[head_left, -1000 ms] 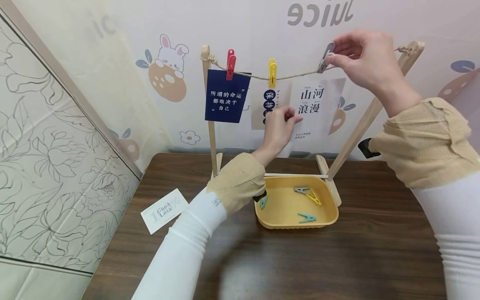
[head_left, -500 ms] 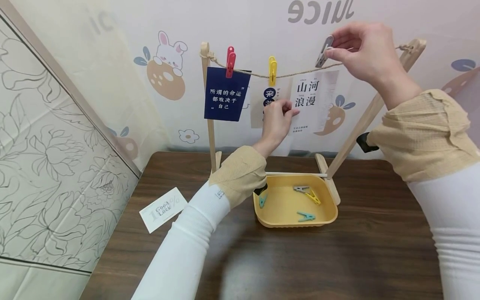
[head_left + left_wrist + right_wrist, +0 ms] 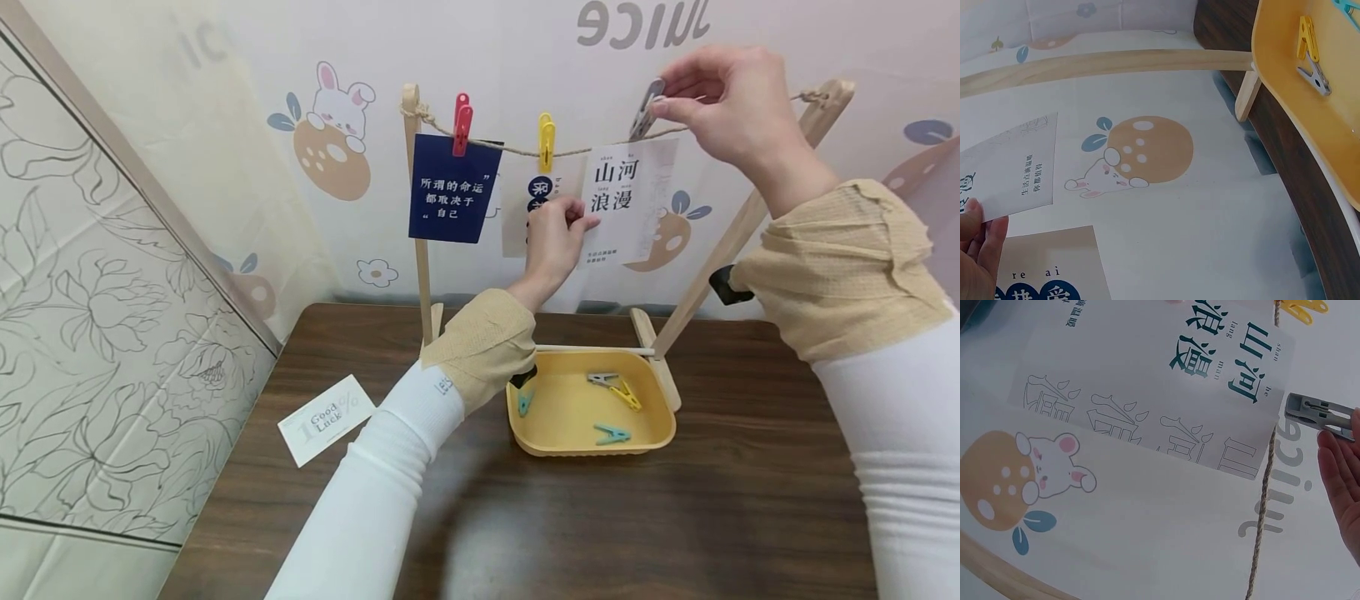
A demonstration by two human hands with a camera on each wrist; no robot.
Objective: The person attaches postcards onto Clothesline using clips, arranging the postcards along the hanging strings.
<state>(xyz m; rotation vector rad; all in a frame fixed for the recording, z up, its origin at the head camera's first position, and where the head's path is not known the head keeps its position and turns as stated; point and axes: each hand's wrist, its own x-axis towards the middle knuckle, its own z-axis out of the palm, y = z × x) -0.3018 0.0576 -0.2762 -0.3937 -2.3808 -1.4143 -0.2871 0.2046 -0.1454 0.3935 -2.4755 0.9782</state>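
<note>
My left hand point(image 3: 553, 242) pinches a white card point(image 3: 626, 229) by its left edge and holds it up against the twine point(image 3: 570, 153). In the right wrist view the card's top edge overlaps the twine. My right hand point(image 3: 738, 108) pinches a grey clothespin point(image 3: 1319, 412), its nose right at the card's top edge. Left of that, a yellow clothespin point(image 3: 546, 143) grips the twine over a beige card point(image 3: 516, 212), partly hidden behind my left hand. Farther left, a red clothespin point(image 3: 462, 125) holds a dark blue card point(image 3: 453, 190) on the twine.
A yellow basin point(image 3: 570, 417) on the brown table point(image 3: 570, 525) contains several clothespins. The wooden frame's right post point(image 3: 712, 271) leans outward behind my right wrist. A white "Good Luck" card point(image 3: 327, 419) lies at the table's left.
Over the last second, the white card has risen slightly and shifted left to the twine. My right hand has moved the grey clothespin a little up and left, then down toward the card's top edge.
</note>
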